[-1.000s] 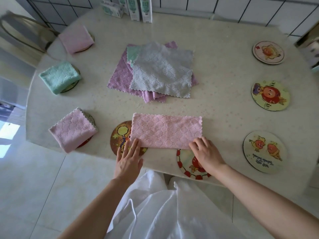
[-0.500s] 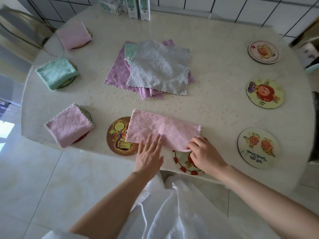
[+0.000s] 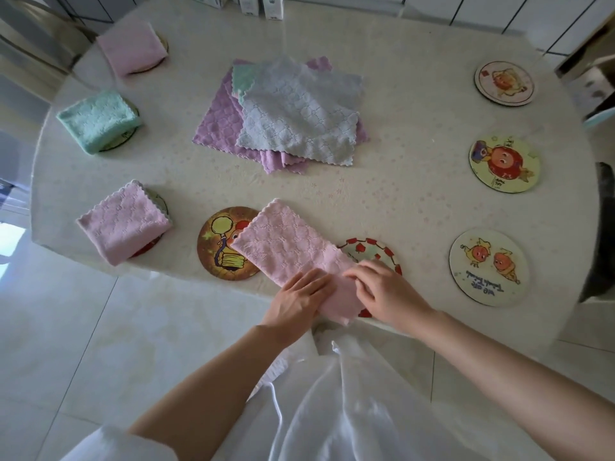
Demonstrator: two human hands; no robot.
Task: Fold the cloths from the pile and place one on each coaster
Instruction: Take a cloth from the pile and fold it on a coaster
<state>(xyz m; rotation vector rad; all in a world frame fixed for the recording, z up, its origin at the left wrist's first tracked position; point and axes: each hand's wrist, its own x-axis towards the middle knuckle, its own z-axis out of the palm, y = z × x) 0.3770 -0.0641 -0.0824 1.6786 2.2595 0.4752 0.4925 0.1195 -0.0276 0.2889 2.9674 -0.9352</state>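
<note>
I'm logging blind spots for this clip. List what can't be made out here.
Head view:
Pile: the grey cloth on top hides how many lie beneath.
Red-edged coaster: picture mostly covered by the pink cloth and right hand.
Boxes: cut off by the top edge.
Left coaster under the green cloth: only a sliver shows.

You get bright, soft daylight here. A very bright patch glows on the floor [image 3: 66,327] at your left. The pale table [image 3: 416,194] looks a bit washed out. Only faint shadows sit beside the cloth pile [image 3: 293,111]. The edges bend round and look fuzzy.
</note>
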